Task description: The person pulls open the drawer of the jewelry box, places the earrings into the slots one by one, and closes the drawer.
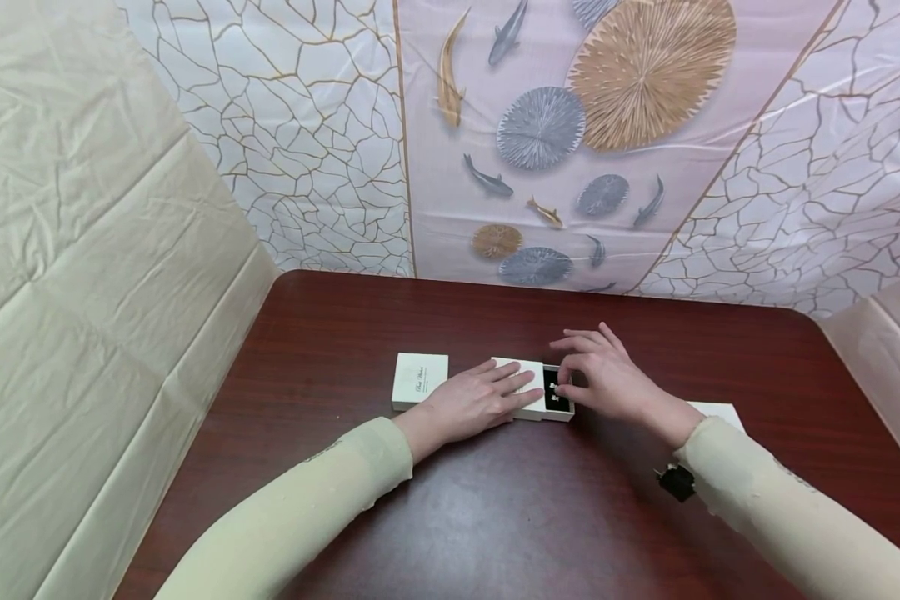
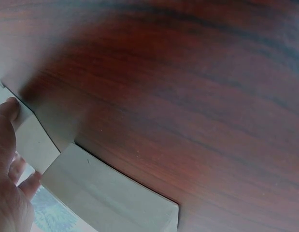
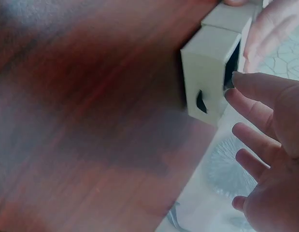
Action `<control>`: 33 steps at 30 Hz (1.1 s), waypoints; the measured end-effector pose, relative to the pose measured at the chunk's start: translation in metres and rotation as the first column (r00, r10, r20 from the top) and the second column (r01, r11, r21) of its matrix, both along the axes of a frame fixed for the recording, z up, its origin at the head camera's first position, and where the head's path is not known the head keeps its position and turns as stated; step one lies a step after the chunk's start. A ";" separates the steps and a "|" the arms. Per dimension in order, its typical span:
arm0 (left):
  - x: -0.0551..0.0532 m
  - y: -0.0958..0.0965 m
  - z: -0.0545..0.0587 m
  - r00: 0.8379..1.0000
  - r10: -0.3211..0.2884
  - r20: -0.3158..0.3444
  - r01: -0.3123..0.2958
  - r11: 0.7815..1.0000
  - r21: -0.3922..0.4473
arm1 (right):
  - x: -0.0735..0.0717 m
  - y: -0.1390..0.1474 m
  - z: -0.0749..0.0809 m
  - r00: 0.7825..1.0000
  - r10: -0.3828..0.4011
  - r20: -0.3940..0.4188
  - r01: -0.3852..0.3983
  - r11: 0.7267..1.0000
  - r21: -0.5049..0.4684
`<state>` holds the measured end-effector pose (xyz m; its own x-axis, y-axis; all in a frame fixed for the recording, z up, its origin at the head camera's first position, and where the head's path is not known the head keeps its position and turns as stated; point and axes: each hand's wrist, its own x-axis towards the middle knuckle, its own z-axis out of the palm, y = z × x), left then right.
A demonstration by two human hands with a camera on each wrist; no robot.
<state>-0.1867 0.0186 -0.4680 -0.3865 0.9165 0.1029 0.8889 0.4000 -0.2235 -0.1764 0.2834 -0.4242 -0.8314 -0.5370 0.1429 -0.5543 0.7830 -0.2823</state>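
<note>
In the head view, a small white slide-out box [image 1: 528, 411] lies on the table, its drawer [image 1: 562, 416] pulled partly out to the right. The drawer has a black lining, with small pale pieces like a pair of earrings [image 1: 554, 397] on it. My left hand [image 1: 474, 402] rests across the box's cover with fingers spread and straight, its thumb along the near side in the left wrist view. Above the drawer's opening is my right hand [image 1: 607, 379], thumb and index tips close together at the lining. Its other fingers are spread loosely, and nothing shows between the fingertips.
A second white box [image 1: 420, 377] with printed lettering sits left of my left hand. Another white item [image 1: 720, 412] lies partly hidden behind the right forearm. A black device [image 1: 675, 482] is at the right wrist. Patterned cloth [image 1: 540, 208] hangs behind the dark red table [image 1: 465, 517].
</note>
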 end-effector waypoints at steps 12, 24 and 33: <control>0.000 0.001 0.000 1.000 0.002 -0.002 -0.002 1.000 -0.007 | -0.001 0.021 0.008 0.998 -0.056 -0.022 0.056 0.998 -0.008; -0.001 0.001 0.000 1.000 0.004 0.017 -0.004 1.000 -0.011 | 0.001 0.032 -0.006 0.997 -0.050 0.051 0.052 0.998 -0.042; 0.000 0.000 0.000 1.000 0.010 0.018 -0.010 1.000 -0.013 | -0.001 0.034 -0.026 0.998 -0.022 0.051 0.026 0.995 -0.092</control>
<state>-0.1870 0.0190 -0.4682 -0.3976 0.9138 0.0835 0.8887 0.4061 -0.2126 -0.1769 0.3170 -0.4504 -0.8511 -0.5034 0.1494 -0.5193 0.7650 -0.3809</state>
